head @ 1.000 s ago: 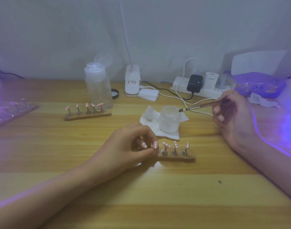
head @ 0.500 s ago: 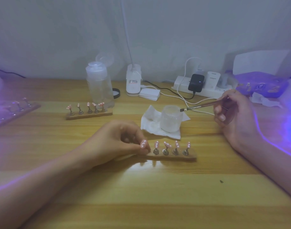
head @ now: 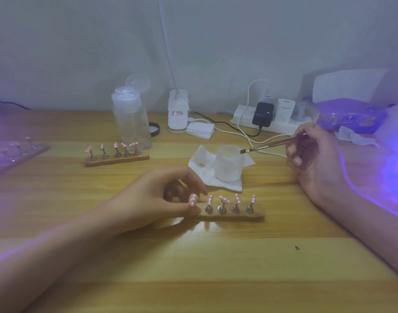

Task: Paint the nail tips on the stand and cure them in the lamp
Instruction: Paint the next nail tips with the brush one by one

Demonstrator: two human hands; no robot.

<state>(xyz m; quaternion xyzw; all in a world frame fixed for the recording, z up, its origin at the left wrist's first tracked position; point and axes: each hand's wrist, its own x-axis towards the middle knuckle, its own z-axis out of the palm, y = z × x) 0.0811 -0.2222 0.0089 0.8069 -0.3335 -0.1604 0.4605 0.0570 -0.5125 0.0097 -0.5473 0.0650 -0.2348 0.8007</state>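
Observation:
A wooden stand (head: 256,215) lies at the table's middle with several pink nail tips (head: 236,198) dotted white on metal pegs. My left hand (head: 157,197) pinches the leftmost nail tip (head: 192,200) at the stand's left end. My right hand (head: 313,159) grips a thin brush (head: 268,145), its bristles pointing left over a small frosted jar (head: 229,163). The lamp (head: 396,168) glows violet at the right edge, mostly out of frame.
A second stand with nail tips (head: 116,155) sits behind to the left, a third stand (head: 17,154) at the far left in violet light. A clear bottle (head: 131,118), white tissue (head: 202,170), power strip (head: 272,123) with cables, and a purple packet (head: 351,118) line the back.
My left hand has slid left along the stand, from covering its left half to pinching only the leftmost tip. My right hand with the brush has barely moved.

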